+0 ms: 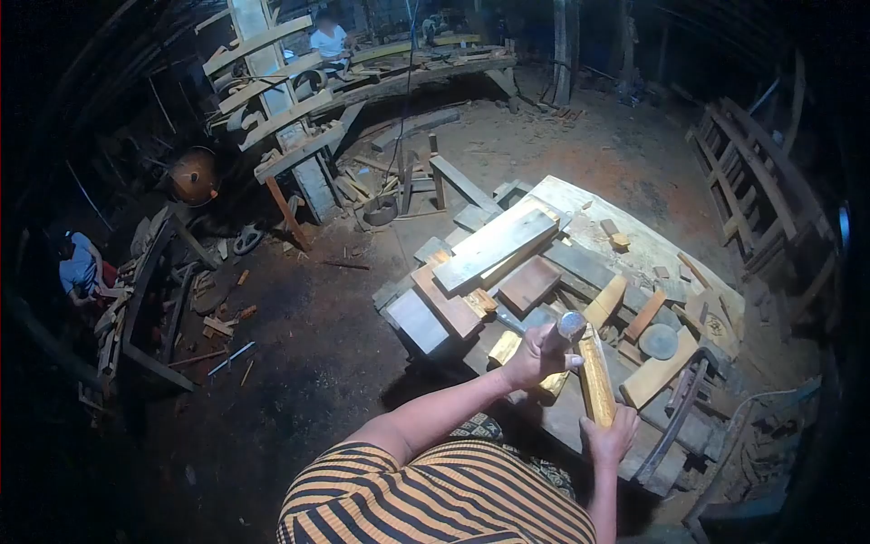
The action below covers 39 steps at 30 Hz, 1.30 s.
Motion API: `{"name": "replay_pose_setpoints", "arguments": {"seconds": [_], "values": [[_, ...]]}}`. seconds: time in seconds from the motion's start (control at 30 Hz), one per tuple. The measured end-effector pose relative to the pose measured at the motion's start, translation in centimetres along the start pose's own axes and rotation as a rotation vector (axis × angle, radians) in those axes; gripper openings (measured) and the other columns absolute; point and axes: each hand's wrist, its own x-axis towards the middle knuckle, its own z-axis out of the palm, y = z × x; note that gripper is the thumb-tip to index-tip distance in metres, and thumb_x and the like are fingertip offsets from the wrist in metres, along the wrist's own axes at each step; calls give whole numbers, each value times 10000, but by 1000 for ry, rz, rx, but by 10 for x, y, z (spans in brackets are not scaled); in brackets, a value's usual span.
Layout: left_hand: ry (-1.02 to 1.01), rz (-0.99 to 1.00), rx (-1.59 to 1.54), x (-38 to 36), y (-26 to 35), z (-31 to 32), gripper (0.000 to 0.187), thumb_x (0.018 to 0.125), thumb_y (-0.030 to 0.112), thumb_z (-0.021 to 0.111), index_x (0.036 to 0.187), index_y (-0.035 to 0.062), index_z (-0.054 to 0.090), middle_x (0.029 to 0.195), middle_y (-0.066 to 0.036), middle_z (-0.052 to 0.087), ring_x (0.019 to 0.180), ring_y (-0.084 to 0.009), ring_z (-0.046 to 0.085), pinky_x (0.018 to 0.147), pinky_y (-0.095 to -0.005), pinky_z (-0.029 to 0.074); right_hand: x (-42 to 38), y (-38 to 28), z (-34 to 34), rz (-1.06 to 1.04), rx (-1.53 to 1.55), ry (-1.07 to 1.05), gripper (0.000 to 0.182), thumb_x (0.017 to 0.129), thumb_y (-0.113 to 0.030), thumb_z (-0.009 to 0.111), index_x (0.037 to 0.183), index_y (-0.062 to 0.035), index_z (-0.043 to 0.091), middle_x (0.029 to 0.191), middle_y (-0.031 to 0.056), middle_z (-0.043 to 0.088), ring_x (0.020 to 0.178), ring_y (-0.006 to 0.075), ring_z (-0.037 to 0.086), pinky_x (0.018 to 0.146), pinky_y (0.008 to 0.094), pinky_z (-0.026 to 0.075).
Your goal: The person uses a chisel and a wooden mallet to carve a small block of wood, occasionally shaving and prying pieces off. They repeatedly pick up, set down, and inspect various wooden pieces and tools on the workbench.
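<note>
My left hand is closed around a tool with a round, shiny metal end, which points up toward me; its lower part is hidden by the hand. My right hand grips the near end of a yellowish wooden piece, held slanting over the workbench. The piece's far end lies right beside the round metal end. Below my left hand is a pale yellow wood block, partly covered by the fingers.
Thick planks are stacked at the bench's left, with a round grey disc and a dark metal clamp at right. A wide pale board lies behind. One person sits at far left, another at the back.
</note>
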Motion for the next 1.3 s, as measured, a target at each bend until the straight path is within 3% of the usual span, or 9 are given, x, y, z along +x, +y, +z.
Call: {"name": "replay_pose_setpoints", "arguments": {"seconds": [0.3,0.9,0.97,1.03,1.13,1.23,1.27,1.3], "values": [[32,-71,-131,0,1,0,260,770,108,741,956,65,566,801,42,480,767,-53,454,673,-246,414,0,-2,-1,23,8,5,529,521,-312,781,905,-34,546,945,134,503,964,342,465,847,452,406],[-48,-82,-115,-4,7,-3,313,783,104,712,1052,40,567,905,18,548,859,-72,492,754,-250,432,-2,1,4,-6,10,27,552,505,-285,800,929,-36,546,943,140,490,966,348,462,847,469,401],[6,19,-104,-2,14,1,244,800,71,709,921,55,498,744,63,399,675,-51,373,577,-237,347,-2,0,3,-13,13,36,541,506,-274,796,922,-35,546,935,145,488,958,359,463,841,473,404],[-7,71,-54,-1,8,0,262,793,76,715,958,53,512,752,53,419,687,-59,393,591,-243,364,-2,1,2,-19,17,44,530,507,-263,792,915,-33,545,928,150,486,951,369,464,834,477,408],[-40,113,-14,-3,6,2,302,779,86,723,1013,53,535,769,32,461,710,-76,428,619,-254,393,5,11,-5,-1,122,-50,526,531,-235,785,954,-19,558,923,117,513,901,314,518,817,427,437],[-83,43,-3,-3,6,1,257,770,118,734,958,52,572,786,4,512,734,-88,475,644,-267,416,18,0,-51,182,747,-85,528,594,-185,763,1052,-8,568,945,43,535,854,150,526,793,316,441],[-64,38,-24,-3,1,3,261,763,123,740,956,45,582,783,13,512,731,-76,473,645,-255,409,21,-16,-70,89,886,65,486,621,-153,735,1056,-20,560,930,48,540,853,150,524,779,304,442],[-47,30,-45,-3,-4,5,266,757,128,745,954,37,592,779,23,512,729,-63,472,646,-243,402,25,-30,-100,7,820,141,479,654,-137,704,1091,-27,542,927,46,542,845,149,524,770,289,440]]}}
